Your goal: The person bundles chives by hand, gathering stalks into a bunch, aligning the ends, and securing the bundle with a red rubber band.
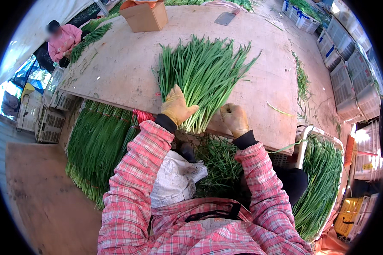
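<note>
A loose, fanned bunch of garlic chives (204, 76) lies on the wooden table, its pale stem ends at the near edge. My left hand (177, 106), in a yellowish glove, rests flat against the lower left side of the bunch, thumb stretched over the stems. To the right of the stem ends, my right hand (235, 120) is closed, also gloved, with fingers curled in. Whatever it may hold is hidden. Red ties (143, 115) hang at the table edge by my left wrist.
Tied chives (102, 140) are stacked at left, below the tabletop (127, 76). A white crate (303, 148) of chives stands at right. Loose greens (217, 163) lie below. A cardboard box (144, 18) and a flat blade (224, 18) are farther back. A person (64, 40) sits far left.
</note>
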Motion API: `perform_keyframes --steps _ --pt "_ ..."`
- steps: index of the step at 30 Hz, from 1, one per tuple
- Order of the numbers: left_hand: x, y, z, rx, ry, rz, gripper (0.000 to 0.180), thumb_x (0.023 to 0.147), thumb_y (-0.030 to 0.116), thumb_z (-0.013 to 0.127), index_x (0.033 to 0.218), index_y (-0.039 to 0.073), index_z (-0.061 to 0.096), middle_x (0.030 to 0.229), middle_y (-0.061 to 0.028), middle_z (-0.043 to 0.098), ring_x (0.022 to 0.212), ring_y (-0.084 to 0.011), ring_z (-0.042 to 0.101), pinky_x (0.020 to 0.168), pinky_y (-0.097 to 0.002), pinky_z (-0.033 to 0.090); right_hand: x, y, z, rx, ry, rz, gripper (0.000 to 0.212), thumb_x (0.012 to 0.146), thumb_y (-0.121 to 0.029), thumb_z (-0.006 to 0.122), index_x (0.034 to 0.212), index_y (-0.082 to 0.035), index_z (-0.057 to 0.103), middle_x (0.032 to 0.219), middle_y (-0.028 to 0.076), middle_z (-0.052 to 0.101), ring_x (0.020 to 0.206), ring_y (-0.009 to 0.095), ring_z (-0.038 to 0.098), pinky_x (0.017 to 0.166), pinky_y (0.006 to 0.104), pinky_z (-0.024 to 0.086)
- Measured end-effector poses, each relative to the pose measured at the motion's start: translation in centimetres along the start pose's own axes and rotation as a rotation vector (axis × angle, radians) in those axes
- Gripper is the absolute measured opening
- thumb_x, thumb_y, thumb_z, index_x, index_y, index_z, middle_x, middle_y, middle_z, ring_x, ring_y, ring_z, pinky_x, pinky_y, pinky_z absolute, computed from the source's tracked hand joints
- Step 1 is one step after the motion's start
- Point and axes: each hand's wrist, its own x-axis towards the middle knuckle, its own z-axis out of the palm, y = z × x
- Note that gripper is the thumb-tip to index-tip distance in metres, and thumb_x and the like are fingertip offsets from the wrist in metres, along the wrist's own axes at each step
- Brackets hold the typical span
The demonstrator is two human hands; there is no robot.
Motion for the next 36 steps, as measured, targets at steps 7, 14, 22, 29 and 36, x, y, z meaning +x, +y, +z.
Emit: perform_keyframes --steps 7,14,22,29,36 --pt "-0.1 0.0 0.1 0.022 0.041 0.016 0.118 0.064 0.055 0.074 0.138 -0.013 0.012 0.141 -0.0299 0.028 0.132 -0.0375 0.029 0.107 -0.0392 0.029 -2.7 -2.8 6.0 -0.05 0.139 -0.286 0.035 0.08 -0.005 0.057 0.112 0.007 0.054 0.092 0.018 0.064 0.085 0.021 0.064 0.074 0.0328 0.049" --pt "0.4 -0.6 0.2 -0.025 0.042 0.011 0.115 0.064 0.053 0.074 0.138 -0.013 0.015 0.139 -0.0312 0.029 0.132 -0.0367 0.03 0.108 -0.0374 0.028 -5.4 -0.3 -0.8 0.047 -0.005 -0.241 0.029 0.083 -0.013 0.06 0.107 0.002 0.06 0.091 0.022 0.064 0.08 0.03 0.064 0.071 0.0358 0.049" --pt "0.8 -2.6 -4.3 -0.529 -0.048 0.119 0.112 0.064 0.056 0.077 0.129 -0.02 0.026 0.128 -0.0323 0.044 0.122 -0.0335 0.045 0.1 -0.033 0.037 -19.7 3.3 -18.7 0.272 0.336 0.103 0.02 0.09 -0.008 0.058 0.106 0.003 0.061 0.093 0.007 0.065 0.079 0.012 0.06 0.072 0.0219 0.048" --pt "0.0 -3.6 -6.7 -0.626 0.275 0.111 0.068 0.08 0.036 0.067 0.124 -0.011 0.045 0.119 -0.0263 0.055 0.111 -0.0311 0.054 0.093 -0.0344 0.044 -33.6 14.0 -29.2 0.229 0.779 0.321 0.021 0.092 -0.008 0.054 0.11 0.001 0.06 0.092 0.006 0.066 0.074 0.008 0.059 0.062 0.0178 0.045" --pt "-22.4 16.6 -9.7 -1.205 -0.743 0.539 0.021 0.087 0.005 0.049 0.104 -0.003 0.058 0.113 -0.012 0.058 0.11 -0.0189 0.051 0.099 -0.0333 0.035 -39.7 17.8 -27.3 0.197 0.797 0.623 0.022 0.088 -0.011 0.06 0.107 0.001 0.062 0.087 0.008 0.067 0.068 0.009 0.06 0.056 0.0183 0.045"
